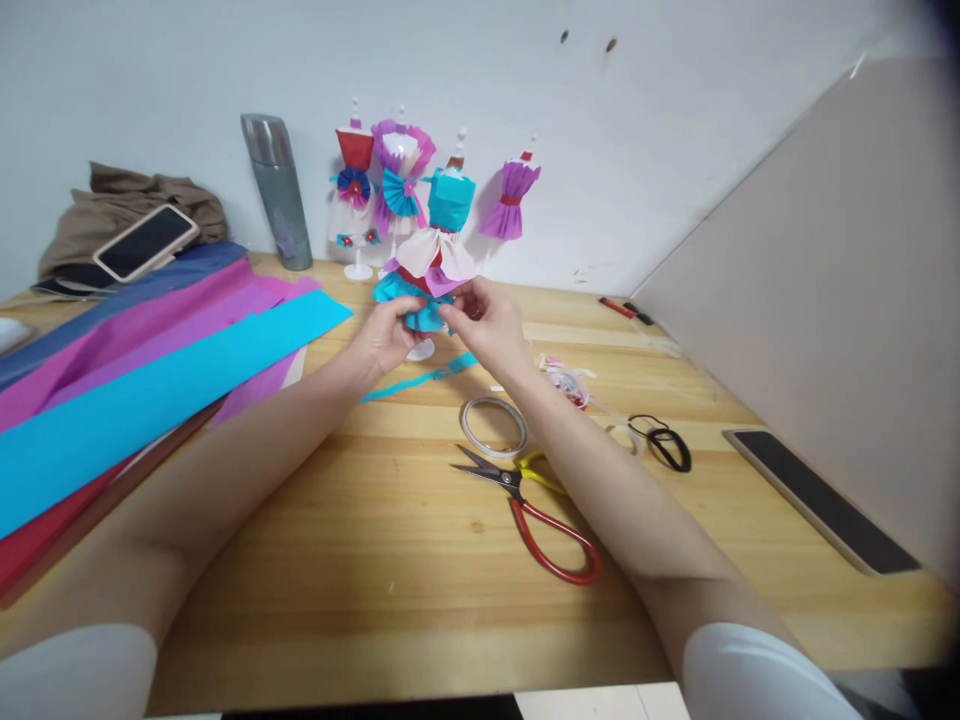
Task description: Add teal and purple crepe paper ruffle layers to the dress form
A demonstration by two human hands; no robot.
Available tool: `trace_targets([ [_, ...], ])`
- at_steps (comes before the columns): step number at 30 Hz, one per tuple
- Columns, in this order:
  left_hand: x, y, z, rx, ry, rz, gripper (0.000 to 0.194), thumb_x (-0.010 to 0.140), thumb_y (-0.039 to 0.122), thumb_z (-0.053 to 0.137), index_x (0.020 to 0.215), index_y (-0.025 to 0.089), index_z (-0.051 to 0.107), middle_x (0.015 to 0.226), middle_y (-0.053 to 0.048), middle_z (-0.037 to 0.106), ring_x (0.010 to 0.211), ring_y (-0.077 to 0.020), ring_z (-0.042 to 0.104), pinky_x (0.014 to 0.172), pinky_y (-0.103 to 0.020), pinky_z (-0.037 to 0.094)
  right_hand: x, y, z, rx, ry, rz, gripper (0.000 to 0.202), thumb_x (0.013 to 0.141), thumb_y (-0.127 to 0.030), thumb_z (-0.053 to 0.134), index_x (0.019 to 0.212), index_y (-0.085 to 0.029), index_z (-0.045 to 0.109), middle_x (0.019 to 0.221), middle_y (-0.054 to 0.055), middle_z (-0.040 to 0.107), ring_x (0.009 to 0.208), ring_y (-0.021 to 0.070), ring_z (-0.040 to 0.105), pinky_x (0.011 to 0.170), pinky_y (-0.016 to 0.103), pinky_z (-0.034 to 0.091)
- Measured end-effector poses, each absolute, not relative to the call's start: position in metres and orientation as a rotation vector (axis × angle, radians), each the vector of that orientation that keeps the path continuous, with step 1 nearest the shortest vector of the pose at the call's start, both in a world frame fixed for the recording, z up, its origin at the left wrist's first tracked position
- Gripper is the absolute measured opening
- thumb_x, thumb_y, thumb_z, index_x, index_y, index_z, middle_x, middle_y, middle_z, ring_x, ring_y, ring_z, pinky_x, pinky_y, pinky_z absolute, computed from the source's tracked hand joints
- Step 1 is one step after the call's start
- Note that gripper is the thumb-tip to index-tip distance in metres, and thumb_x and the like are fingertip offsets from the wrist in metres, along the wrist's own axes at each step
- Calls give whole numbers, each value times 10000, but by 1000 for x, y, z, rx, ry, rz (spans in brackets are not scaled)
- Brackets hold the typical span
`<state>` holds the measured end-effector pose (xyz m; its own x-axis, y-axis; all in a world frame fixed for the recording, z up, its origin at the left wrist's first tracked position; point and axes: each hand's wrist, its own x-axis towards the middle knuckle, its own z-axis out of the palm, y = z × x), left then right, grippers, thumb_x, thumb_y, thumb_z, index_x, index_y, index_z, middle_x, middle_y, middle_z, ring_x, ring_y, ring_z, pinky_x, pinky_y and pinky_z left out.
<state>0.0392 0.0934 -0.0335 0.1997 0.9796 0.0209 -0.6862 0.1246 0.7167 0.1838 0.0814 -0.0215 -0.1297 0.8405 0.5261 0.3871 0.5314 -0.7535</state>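
Observation:
A small dress form (451,200) wears a turquoise top, white petal-like pieces and a ruffled turquoise hem, and leans slightly. My left hand (390,335) is closed on the left side of the turquoise hem. At the hem's right side, my right hand (484,315) pinches its edge between thumb and fingers. The white round base (421,350) shows just below the hem. Under the hands a thin turquoise strip (420,380) lies on the table. Nearer to me are a roll of tape (493,427) and red-handled scissors (517,490), their blades apart.
Several dressed forms, one in purple (511,200), stand by the wall beside a bottle (277,190). Coloured paper sheets (172,360) cover the left side. Paper scraps (566,382), black bands (667,445) and a dark flat device (821,500) lie to the right. A phone (146,243) rests on brown cloth.

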Motion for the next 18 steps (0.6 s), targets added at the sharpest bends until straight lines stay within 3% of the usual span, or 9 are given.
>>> trace_targets([
  [5,34,96,-34,650,570,1264,158,637,49,627,752,157,640,665,-7,681,591,-136,598,587,-276,482,181,80,-22,-1072,-1769,382,25,760,-196,573,742,-212,568,707,11,581,698,178,545,682,326,436],
  [11,32,99,-36,647,579,1252,206,621,67,658,802,164,669,679,8,689,605,-133,589,599,-284,471,184,81,-21,-1097,-1766,356,98,767,-201,538,675,-224,515,663,-1,534,669,167,513,634,302,394],
  [18,35,99,-38,633,492,1289,266,614,58,703,801,246,675,658,11,690,614,-163,535,576,-311,425,184,86,-30,-1055,-1854,257,95,765,-184,529,707,-247,489,656,7,520,659,192,502,642,329,402],
])
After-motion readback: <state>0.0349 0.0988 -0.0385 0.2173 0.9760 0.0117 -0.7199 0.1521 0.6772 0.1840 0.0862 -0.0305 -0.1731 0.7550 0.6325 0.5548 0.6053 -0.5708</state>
